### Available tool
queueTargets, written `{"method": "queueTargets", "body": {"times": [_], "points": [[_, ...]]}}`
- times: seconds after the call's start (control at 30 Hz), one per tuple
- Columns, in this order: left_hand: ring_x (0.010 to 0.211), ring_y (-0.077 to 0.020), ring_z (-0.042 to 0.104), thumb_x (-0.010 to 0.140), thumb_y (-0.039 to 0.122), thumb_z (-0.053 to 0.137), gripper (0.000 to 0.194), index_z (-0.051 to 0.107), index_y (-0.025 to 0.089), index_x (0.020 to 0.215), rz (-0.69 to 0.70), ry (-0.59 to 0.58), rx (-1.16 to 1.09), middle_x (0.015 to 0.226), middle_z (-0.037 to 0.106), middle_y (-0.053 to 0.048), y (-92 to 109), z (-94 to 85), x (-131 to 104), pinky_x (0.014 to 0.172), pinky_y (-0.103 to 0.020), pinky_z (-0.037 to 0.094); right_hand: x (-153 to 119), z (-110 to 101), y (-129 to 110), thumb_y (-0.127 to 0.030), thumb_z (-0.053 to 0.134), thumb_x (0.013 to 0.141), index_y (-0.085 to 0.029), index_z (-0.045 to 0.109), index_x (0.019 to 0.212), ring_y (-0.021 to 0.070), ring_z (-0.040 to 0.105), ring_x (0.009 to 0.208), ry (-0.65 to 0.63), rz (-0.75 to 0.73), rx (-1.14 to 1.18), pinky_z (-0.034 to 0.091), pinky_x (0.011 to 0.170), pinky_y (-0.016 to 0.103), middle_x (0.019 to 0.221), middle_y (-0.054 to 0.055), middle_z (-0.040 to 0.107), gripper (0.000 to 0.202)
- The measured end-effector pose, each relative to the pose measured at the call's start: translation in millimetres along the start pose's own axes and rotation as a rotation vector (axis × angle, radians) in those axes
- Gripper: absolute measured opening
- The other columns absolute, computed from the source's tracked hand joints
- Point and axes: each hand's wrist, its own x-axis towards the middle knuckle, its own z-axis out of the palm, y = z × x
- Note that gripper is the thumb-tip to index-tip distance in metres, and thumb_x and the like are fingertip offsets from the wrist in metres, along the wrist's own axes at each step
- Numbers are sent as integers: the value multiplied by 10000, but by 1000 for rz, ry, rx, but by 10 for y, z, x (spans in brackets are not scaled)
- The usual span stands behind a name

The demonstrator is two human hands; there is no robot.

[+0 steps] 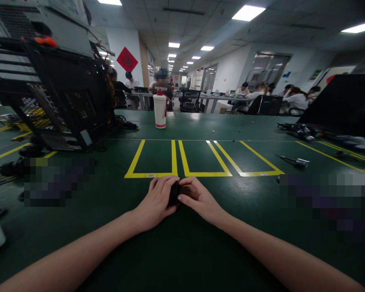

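A small black object of a kind I cannot make out sits between my two hands, just in front of the yellow tape frames on the green table. My left hand curls round it from the left, fingers over its far side and thumb along the near side. From the right, my right hand has its thumb and fingers at the object's edge in a loose pinch. Much of the object is hidden behind my fingers.
Yellow tape marks several frames on the green table. An open black computer case stands at left; a white tumbler is further back. At right lie a metal-tipped tool and cables. People sit at distant tables.
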Motion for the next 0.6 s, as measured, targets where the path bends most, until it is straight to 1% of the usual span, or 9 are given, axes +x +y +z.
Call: {"method": "queueTargets", "body": {"times": [0.07,0.13,0.2,0.33,0.5,0.6], "points": [[1144,-258,385,750,189,537,570,235,209,1232,-3,-7,-7,1224,410,-99,5,-10,-2,964,-498,262,2,-11,-17,-224,568,746,-218,447,1043,170,487,1047,0,36,-21,410,924,387,1072,37,497,320],[1148,-257,382,752,192,538,581,223,213,1240,-9,-18,-6,1238,400,-99,8,-19,-5,969,-501,254,1,-22,-26,-234,573,744,-209,456,1035,174,492,1047,-20,57,-30,406,931,400,1071,41,502,315],[1156,-250,373,747,188,545,594,218,212,1243,-17,-27,-1,1246,392,-98,10,-23,-6,980,-491,247,0,-29,-20,-220,587,732,-208,462,1008,168,507,1030,-40,41,-25,408,933,399,1051,32,509,303],[1168,-234,358,741,177,551,601,220,205,1241,-25,-43,9,1247,389,-91,12,-18,-1,999,-463,236,1,-29,23,-199,625,701,-217,443,1013,164,505,1041,-45,-1,-12,402,941,390,1068,23,496,362],[1151,-243,376,747,194,549,574,238,205,1229,-18,-15,17,1240,392,-93,11,-6,2,987,-475,252,4,-25,6,-246,569,751,-222,471,977,172,515,1030,-26,33,14,433,897,388,1048,21,512,247],[1148,-246,378,752,193,541,572,234,207,1235,-14,-22,11,1238,394,-91,10,-9,-5,984,-479,254,3,-32,-35,-236,568,750,-220,461,1015,172,514,1027,-17,62,0,429,903,388,1067,30,512,286]]}}
